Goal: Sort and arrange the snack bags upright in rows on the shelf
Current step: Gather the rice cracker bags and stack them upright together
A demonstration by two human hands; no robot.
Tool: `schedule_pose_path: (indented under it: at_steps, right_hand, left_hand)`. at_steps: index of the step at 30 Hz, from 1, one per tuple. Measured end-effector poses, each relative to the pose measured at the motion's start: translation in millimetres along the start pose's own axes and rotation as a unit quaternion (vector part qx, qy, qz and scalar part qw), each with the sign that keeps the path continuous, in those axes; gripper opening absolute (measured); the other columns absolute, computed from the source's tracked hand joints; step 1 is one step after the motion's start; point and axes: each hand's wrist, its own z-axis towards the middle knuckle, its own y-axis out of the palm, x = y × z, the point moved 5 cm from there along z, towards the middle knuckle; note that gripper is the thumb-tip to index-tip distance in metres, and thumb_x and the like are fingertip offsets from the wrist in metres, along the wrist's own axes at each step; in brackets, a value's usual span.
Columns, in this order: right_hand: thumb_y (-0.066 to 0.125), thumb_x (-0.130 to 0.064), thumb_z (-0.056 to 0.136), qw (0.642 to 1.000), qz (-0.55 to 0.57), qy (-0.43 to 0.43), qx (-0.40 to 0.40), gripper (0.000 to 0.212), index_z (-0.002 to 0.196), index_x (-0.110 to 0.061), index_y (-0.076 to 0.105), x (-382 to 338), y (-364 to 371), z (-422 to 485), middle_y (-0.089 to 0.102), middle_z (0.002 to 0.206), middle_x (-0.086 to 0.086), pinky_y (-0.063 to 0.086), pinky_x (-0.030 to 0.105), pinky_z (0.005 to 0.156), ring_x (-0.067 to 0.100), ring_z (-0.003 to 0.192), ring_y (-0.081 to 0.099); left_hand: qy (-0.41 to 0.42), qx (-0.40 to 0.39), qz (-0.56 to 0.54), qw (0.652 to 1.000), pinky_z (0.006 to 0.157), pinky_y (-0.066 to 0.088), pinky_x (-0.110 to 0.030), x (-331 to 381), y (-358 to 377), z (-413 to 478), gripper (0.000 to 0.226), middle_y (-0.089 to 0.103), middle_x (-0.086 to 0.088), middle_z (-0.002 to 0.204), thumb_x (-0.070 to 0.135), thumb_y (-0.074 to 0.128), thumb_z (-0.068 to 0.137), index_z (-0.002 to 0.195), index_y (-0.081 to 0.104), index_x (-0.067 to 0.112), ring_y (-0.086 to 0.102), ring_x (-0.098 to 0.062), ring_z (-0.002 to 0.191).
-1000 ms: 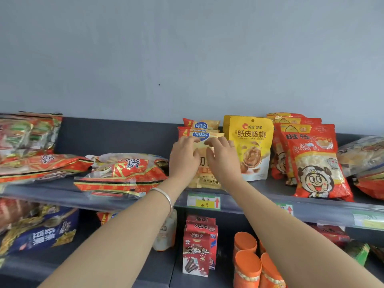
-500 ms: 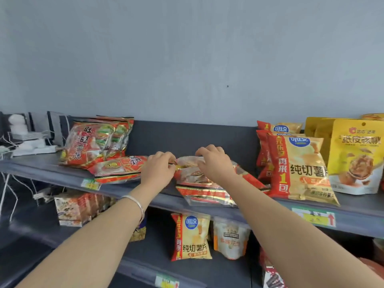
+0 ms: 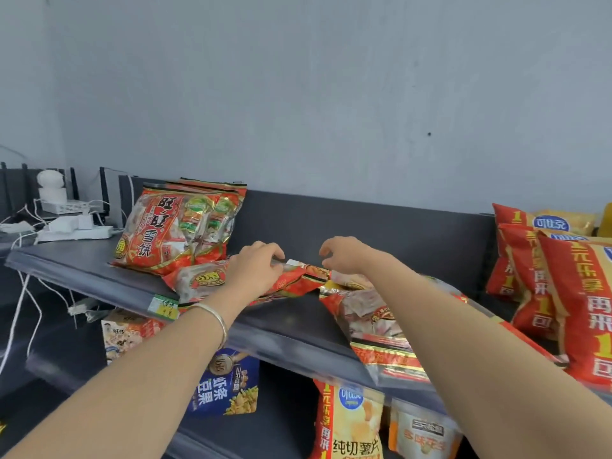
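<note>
A red rice-cracker bag (image 3: 205, 280) lies flat on the dark top shelf (image 3: 82, 260). My left hand (image 3: 256, 268) grips its far edge. My right hand (image 3: 347, 256) hovers at the bag's right end with fingers loosely curled, and I see no contact. A second flat red bag (image 3: 377, 329) lies under my right forearm and overhangs the shelf front. Behind the left bag, matching red cracker bags (image 3: 178, 226) lean upright against the shelf back. Red and yellow chip bags (image 3: 563, 299) stand upright at the right.
A white power strip (image 3: 76, 231), small white devices and cables sit at the shelf's left end. The lower shelf holds a blue snack bag (image 3: 225, 384), a chip bag (image 3: 347, 425) and other packs. A grey wall rises behind.
My view swung left, away from the chip and walnut bags. Both hands left the upright chip bag. The left hand now grips the left flat cracker bag and the right hand has let go.
</note>
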Motion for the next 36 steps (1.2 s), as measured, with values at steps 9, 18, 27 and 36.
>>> schedule_pose_path:
  at_steps: [9, 18, 27, 36]
  right_hand:
    - [0.055, -0.016, 0.094, 0.996, -0.049, -0.030, -0.065, 0.033, 0.127, -0.011, 0.059, 21.5, 7.7, 102.5, 0.058, 0.129, 0.005, 0.046, 0.033, 0.096, 0.024, 0.115, 0.055]
    - [0.056, -0.023, 0.093, 0.993, -0.061, 0.008, -0.096, 0.037, 0.129, -0.012, 0.056, 60.2, 59.3, 139.8, 0.059, 0.126, 0.008, 0.049, 0.038, 0.095, 0.026, 0.112, 0.057]
    - [0.054, -0.019, 0.092, 0.993, -0.044, 0.036, -0.103, 0.044, 0.136, -0.018, 0.049, 86.3, 78.7, 142.5, 0.054, 0.136, 0.006, 0.044, 0.040, 0.100, 0.026, 0.121, 0.052]
    - [0.050, -0.021, 0.093, 0.992, -0.051, 0.060, -0.102, 0.036, 0.128, -0.018, 0.058, 90.6, 84.4, 136.1, 0.060, 0.128, 0.006, 0.046, 0.036, 0.095, 0.026, 0.113, 0.055]
  left_hand:
    - [0.011, -0.116, 0.022, 0.993, 0.093, 0.045, -0.042, -9.0, 45.7, 80.4, 0.025, 0.058, 0.006, 0.123, 0.034, 0.051, 0.093, 0.117, 0.056, 0.029, 0.055, -0.018, 0.111]
    - [-0.001, -0.281, 0.001, 0.960, 0.097, 0.040, -0.032, -12.1, 111.4, 141.8, 0.042, 0.053, -0.006, 0.129, 0.036, 0.054, 0.093, 0.129, 0.052, 0.014, 0.049, -0.025, 0.124]
    - [0.017, -0.377, 0.070, 0.923, 0.094, 0.042, -0.034, -7.4, 156.3, 164.2, 0.063, 0.045, -0.008, 0.140, 0.042, 0.056, 0.089, 0.140, 0.037, 0.010, 0.048, -0.026, 0.122]
    - [-0.042, -0.320, -0.127, 0.938, 0.100, 0.043, -0.033, -10.7, 160.3, 165.0, 0.058, 0.051, -0.009, 0.137, 0.026, 0.064, 0.088, 0.140, 0.043, 0.012, 0.051, -0.024, 0.122]
